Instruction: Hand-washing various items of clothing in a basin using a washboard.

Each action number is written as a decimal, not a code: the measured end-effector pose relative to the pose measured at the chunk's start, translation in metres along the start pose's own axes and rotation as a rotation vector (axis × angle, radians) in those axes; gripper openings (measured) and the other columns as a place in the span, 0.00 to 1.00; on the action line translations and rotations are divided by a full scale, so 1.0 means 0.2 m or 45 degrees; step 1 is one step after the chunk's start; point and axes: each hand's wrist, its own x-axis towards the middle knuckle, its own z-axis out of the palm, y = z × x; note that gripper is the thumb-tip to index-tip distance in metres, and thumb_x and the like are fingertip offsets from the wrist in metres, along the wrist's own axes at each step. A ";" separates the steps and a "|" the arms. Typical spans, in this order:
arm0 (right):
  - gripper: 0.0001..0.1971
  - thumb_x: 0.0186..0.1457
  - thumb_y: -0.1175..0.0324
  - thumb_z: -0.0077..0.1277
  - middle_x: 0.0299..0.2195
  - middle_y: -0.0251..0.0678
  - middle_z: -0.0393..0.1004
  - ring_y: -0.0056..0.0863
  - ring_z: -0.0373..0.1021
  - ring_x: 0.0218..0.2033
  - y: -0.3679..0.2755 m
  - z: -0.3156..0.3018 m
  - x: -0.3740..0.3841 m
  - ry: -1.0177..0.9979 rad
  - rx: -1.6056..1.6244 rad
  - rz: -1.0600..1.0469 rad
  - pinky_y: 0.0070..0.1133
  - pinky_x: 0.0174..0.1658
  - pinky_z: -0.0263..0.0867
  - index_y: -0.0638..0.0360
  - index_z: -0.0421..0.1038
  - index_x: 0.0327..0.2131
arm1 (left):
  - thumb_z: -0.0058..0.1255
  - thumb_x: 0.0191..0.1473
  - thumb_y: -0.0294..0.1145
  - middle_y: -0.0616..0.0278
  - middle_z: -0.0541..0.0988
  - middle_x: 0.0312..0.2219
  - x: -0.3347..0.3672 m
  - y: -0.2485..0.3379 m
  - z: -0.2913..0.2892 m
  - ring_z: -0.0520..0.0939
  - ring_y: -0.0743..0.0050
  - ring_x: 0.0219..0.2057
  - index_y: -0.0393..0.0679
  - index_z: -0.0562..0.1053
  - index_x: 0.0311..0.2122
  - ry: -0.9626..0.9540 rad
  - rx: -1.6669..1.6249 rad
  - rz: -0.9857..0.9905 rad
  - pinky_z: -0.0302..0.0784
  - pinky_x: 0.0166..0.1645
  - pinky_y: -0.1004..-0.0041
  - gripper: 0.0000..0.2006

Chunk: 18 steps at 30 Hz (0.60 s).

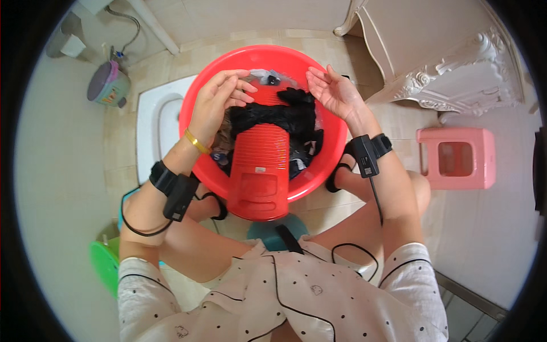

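Observation:
A large red basin (pixel 315 188) stands before me with wet laundry in it. A red ridged washboard (pixel 261 151) leans in it, its lower end resting over the near rim. Across the board lies a wet black garment (pixel 268 116), bunched and spilling to the right. My left hand (pixel 221 98) hovers over the basin's left side, fingers apart and holding nothing. On the right, my right hand (pixel 332 91) is raised above the rim, palm turned inward, also open. Neither hand appears to touch the cloth. Some light-coloured cloth (pixel 265 75) sits at the far side in the water.
A white squat toilet (pixel 149 128) lies left of the basin, with a small lidded bin (pixel 108 84) beyond. To the right stands a pink stool (pixel 484 158); a carved white cabinet (pixel 450 62) is at the far right. A green plastic object (pixel 102 265) is near-left.

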 end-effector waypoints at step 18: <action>0.38 0.41 0.80 0.53 0.63 0.49 0.54 0.52 0.52 0.63 0.62 -1.04 0.49 0.126 -2.651 -0.477 0.35 0.65 0.53 0.56 0.58 0.61 | 0.38 0.65 0.36 0.62 0.79 0.36 0.11 -0.01 -0.15 0.78 0.79 0.35 0.42 0.71 0.50 0.248 0.181 -0.181 0.72 0.42 0.78 0.15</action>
